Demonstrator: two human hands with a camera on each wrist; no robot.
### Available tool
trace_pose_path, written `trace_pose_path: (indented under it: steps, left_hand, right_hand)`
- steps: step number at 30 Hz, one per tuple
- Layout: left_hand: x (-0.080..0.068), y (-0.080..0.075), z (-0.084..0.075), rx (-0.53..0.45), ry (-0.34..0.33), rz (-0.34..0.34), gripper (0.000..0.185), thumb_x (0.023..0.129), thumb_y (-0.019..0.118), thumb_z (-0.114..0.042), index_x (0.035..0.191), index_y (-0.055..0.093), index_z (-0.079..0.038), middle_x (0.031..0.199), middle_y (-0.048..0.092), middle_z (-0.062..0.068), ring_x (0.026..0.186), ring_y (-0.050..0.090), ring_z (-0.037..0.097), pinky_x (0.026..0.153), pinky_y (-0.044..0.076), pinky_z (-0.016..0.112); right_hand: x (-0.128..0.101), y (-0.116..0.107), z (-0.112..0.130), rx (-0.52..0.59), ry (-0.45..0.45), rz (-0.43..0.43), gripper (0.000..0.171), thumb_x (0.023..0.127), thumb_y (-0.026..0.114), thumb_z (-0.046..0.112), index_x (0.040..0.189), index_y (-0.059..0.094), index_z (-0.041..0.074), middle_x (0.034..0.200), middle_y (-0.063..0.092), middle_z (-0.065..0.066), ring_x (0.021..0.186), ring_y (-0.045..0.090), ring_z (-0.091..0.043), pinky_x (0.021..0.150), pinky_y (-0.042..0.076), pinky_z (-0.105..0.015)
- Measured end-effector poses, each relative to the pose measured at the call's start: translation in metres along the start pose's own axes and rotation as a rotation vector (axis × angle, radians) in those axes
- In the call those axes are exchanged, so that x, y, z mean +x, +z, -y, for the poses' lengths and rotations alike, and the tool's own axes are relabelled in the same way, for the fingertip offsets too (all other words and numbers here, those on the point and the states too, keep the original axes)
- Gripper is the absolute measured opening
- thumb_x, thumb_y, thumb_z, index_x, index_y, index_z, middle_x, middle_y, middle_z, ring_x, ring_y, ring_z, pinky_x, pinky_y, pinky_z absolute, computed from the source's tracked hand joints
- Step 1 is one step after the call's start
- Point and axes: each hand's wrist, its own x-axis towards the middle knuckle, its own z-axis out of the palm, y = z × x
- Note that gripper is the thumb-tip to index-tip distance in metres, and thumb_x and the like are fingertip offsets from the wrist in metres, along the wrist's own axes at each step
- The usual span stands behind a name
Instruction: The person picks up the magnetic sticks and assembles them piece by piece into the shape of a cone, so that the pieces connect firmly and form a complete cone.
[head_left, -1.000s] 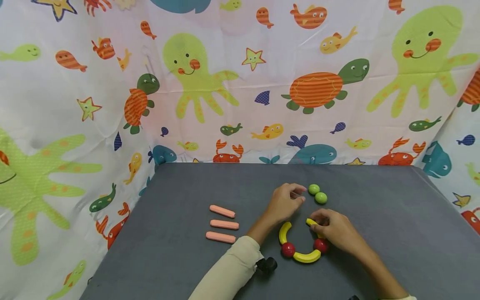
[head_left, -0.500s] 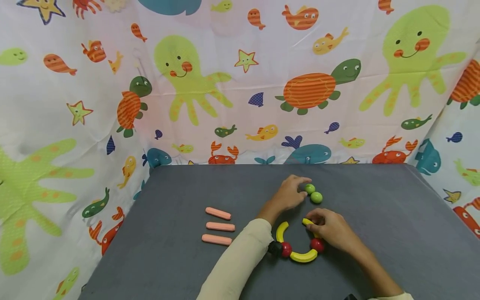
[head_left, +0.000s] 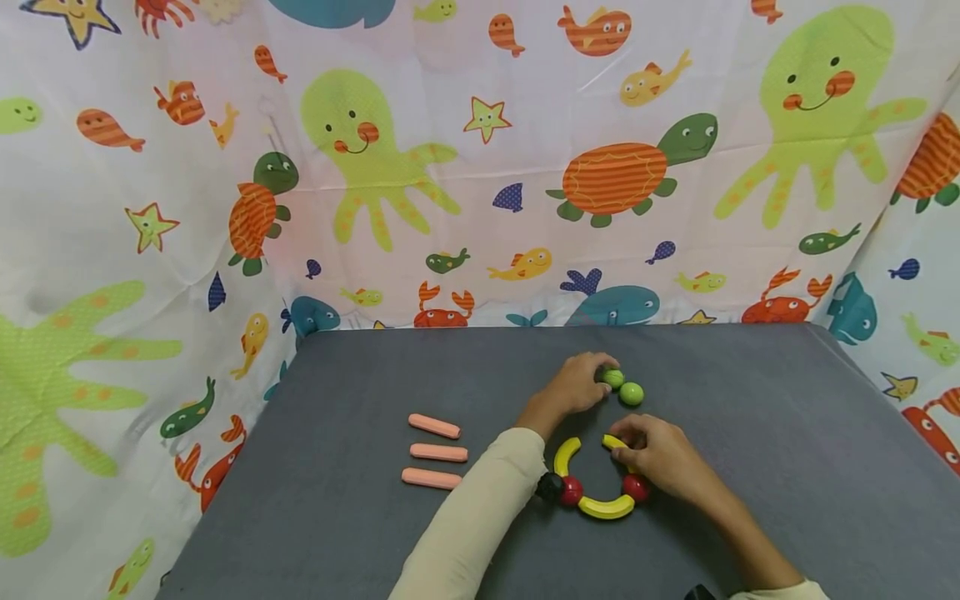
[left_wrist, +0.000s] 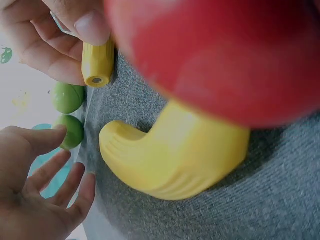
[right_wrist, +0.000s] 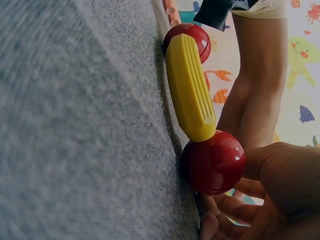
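Note:
A half ring of yellow curved pieces and red balls lies on the grey cloth. My right hand [head_left: 624,447] pinches the upper end of the right yellow curved piece [head_left: 616,442], which the left wrist view shows between its fingers [left_wrist: 97,64]. A red ball [right_wrist: 214,162] sits against that palm and joins the bottom yellow piece [right_wrist: 190,85] and the far red ball [right_wrist: 187,36]. My left hand [head_left: 597,375] reaches past the left yellow piece [head_left: 566,455], fingers fairly straight. Its index fingertip [left_wrist: 56,134] touches one green ball [left_wrist: 71,131]. The second green ball [head_left: 632,393] lies right beside it.
Three pink sticks [head_left: 437,452] lie in a column to the left of the ring. The grey cloth-covered table [head_left: 750,400] ends at a sea-creature print curtain [head_left: 480,167] behind and on both sides.
My left hand has reached forward and right until its fingertips touch the nearer green ball. My right hand has stayed on the yellow piece.

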Motion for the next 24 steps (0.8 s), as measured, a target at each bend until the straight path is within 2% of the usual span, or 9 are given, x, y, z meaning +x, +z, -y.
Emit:
trace_pose_path:
  steps: [7,13,19,24]
  left_hand:
    - [-0.0004,-0.0023,0.0009,-0.039,-0.052,0.001,0.029,0.104,0.071,-0.022,0.132,0.068,-0.019,0.136,0.069,-0.002,0.127,0.063,0.014,0.105,0.051,0.031]
    - [0.0005,-0.0008,0.0027,-0.044,-0.097,-0.041,0.023,0.099,0.077,-0.027,0.121,0.07,-0.021,0.124,0.072,-0.006,0.114,0.066,0.011,0.099,0.053,0.031]
    - [-0.0009,-0.0028,0.0041,-0.054,-0.095,-0.035,0.031,0.099,0.078,-0.025,0.129,0.07,-0.021,0.123,0.073,-0.004,0.113,0.067,0.012,0.098,0.054,0.031]
    - [-0.0052,-0.0064,0.0068,-0.116,-0.093,-0.044,0.039,0.1,0.077,-0.026,0.138,0.069,-0.021,0.124,0.074,-0.002,0.117,0.067,0.016,0.1,0.054,0.035]
  right_hand:
    - [0.0003,-0.0012,0.0017,0.0,0.015,0.011,0.022,0.091,0.081,0.01,0.112,0.076,0.006,0.097,0.069,-0.001,0.083,0.062,-0.015,0.073,0.052,-0.036]
    - [-0.0001,-0.0004,0.002,0.007,0.026,0.01,0.024,0.09,0.082,0.01,0.113,0.076,0.006,0.098,0.069,-0.002,0.084,0.062,-0.015,0.074,0.052,-0.037]
    - [-0.0002,-0.0003,0.0017,0.005,0.02,0.006,0.024,0.09,0.082,0.011,0.113,0.076,0.006,0.099,0.07,-0.003,0.085,0.063,-0.015,0.074,0.052,-0.037]
    - [-0.0004,-0.0012,0.0024,0.004,0.033,0.006,0.025,0.089,0.083,0.012,0.112,0.076,0.006,0.095,0.068,-0.002,0.082,0.061,-0.015,0.071,0.051,-0.035]
